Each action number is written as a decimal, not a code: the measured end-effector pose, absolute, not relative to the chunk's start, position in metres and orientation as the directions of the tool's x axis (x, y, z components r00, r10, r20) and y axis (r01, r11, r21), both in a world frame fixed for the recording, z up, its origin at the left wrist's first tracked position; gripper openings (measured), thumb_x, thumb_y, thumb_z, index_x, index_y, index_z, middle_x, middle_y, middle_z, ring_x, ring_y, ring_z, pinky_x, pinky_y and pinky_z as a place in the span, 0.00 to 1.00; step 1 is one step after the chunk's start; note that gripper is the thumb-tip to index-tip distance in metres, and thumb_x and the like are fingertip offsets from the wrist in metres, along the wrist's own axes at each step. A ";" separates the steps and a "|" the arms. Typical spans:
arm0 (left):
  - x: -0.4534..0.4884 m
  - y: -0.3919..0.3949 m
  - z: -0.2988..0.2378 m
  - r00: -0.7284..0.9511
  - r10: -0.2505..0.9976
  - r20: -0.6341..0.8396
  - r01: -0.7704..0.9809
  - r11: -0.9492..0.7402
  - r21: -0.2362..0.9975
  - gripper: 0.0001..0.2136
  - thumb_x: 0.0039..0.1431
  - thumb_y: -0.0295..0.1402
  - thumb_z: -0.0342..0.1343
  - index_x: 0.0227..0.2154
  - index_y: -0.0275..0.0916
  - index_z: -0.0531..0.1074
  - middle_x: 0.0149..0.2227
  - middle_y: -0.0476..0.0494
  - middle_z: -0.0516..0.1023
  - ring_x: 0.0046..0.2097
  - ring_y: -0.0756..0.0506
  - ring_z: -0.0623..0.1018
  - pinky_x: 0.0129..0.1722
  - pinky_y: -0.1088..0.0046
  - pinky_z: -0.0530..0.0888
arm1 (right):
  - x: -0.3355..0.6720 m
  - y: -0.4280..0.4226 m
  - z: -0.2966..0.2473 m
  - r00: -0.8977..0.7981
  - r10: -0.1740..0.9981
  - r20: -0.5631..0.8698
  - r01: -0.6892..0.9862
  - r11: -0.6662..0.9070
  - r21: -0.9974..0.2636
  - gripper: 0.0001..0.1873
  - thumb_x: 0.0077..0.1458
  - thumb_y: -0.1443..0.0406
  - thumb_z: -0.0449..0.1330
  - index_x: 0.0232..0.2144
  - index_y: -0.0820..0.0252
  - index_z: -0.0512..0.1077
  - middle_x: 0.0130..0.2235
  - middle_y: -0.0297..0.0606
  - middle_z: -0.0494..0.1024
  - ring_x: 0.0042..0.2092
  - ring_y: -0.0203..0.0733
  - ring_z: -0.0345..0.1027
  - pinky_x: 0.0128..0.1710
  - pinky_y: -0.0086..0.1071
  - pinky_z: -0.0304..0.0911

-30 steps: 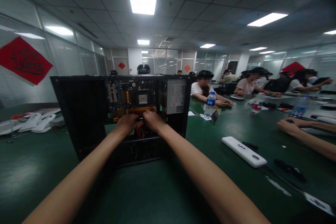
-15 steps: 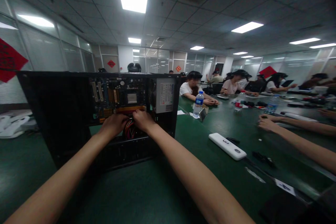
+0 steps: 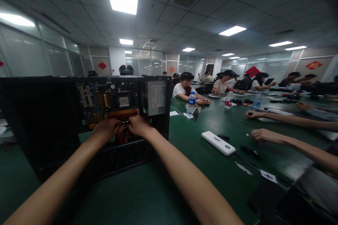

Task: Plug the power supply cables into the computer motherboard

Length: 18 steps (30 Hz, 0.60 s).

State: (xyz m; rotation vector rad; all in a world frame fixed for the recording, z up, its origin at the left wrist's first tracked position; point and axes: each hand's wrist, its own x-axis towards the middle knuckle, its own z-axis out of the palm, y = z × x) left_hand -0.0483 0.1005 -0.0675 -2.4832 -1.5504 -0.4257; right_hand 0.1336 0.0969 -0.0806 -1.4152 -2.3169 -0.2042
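An open black computer case (image 3: 142, 154) stands on the green table in front of me. Inside it I see the motherboard (image 3: 123, 93) with an orange-brown slot strip (image 3: 123, 113) along its lower edge. To the upper right of my hands sits the power supply (image 3: 156, 98) with its label. My left hand (image 3: 105, 130) is in the case below the strip, fingers bent and pinched together. Close to it, my right hand (image 3: 139, 126) has its fingers curled, also closed. A bundle of coloured cables (image 3: 123, 134) hangs between and below the fingertips. What the fingertips hold is hidden.
Right of the case lie a white power bank (image 3: 218, 143) marked 3 and black cables (image 3: 250, 153). A water bottle (image 3: 191, 104) stands farther back. Another person's hand (image 3: 265, 135) rests at the right; several people sit around the table.
The whole view has shifted, so the case and my hands appear farther left. My hands stay at the same spot in the case. At the right, another person's hands have moved apart.
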 end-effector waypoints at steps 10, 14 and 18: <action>-0.046 0.098 -0.065 0.378 0.858 0.349 0.909 -0.415 0.035 0.16 0.62 0.39 0.48 0.43 0.49 0.81 0.46 0.44 0.83 0.50 0.40 0.79 0.47 0.70 0.72 | 0.137 0.103 -0.082 -0.327 0.838 0.437 0.843 0.468 -0.267 0.19 0.60 0.70 0.53 0.49 0.62 0.78 0.49 0.43 0.81 0.53 0.42 0.73 0.55 0.30 0.63; -0.045 0.098 -0.064 0.385 0.863 0.326 0.913 -0.408 0.001 0.18 0.63 0.39 0.45 0.44 0.46 0.80 0.49 0.41 0.82 0.50 0.37 0.80 0.47 0.65 0.72 | 0.137 0.101 -0.079 -0.318 0.854 0.412 0.866 0.439 -0.240 0.18 0.61 0.69 0.53 0.48 0.60 0.79 0.48 0.43 0.81 0.52 0.43 0.74 0.54 0.30 0.64; -0.044 0.098 -0.064 0.391 0.864 0.318 0.913 -0.407 -0.018 0.19 0.63 0.39 0.44 0.45 0.44 0.80 0.49 0.41 0.81 0.51 0.37 0.79 0.48 0.65 0.72 | 0.136 0.100 -0.078 -0.313 0.863 0.397 0.880 0.421 -0.220 0.18 0.61 0.68 0.53 0.47 0.59 0.79 0.46 0.43 0.82 0.50 0.45 0.75 0.52 0.32 0.66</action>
